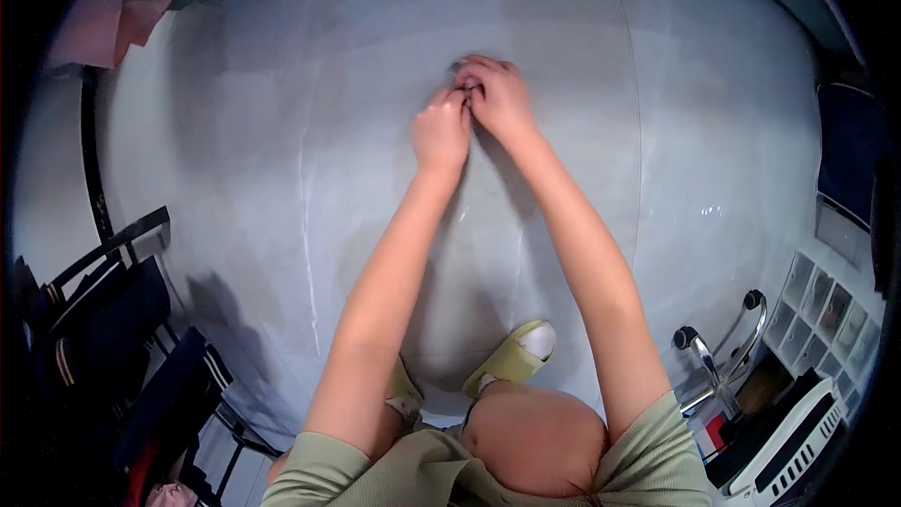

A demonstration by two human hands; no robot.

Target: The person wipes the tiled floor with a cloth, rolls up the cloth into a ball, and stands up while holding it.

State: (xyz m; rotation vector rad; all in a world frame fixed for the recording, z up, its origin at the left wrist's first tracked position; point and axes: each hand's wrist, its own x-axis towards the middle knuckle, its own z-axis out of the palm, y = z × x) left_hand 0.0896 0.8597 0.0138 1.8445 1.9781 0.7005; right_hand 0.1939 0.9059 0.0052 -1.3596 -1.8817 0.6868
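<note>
Both arms reach forward over the pale floor, and the hands meet near the upper middle of the head view. My left hand (pixel 442 134) is closed, its fingertips against something small and dark between the two hands. My right hand (pixel 499 99) curls over the same spot, fingers bent and closed. A small greyish bit (pixel 457 67) shows beside the right fingertips. What the hands hold is mostly hidden by the fingers and too small to name.
Green slippers (pixel 514 360) are on the feet below. At the left stand dark chairs (pixel 113 319) with clothing. A wheeled chair base (pixel 718 376) and a white drawer unit (pixel 821 310) are at the lower right. Pink cloth (pixel 117 23) hangs upper left.
</note>
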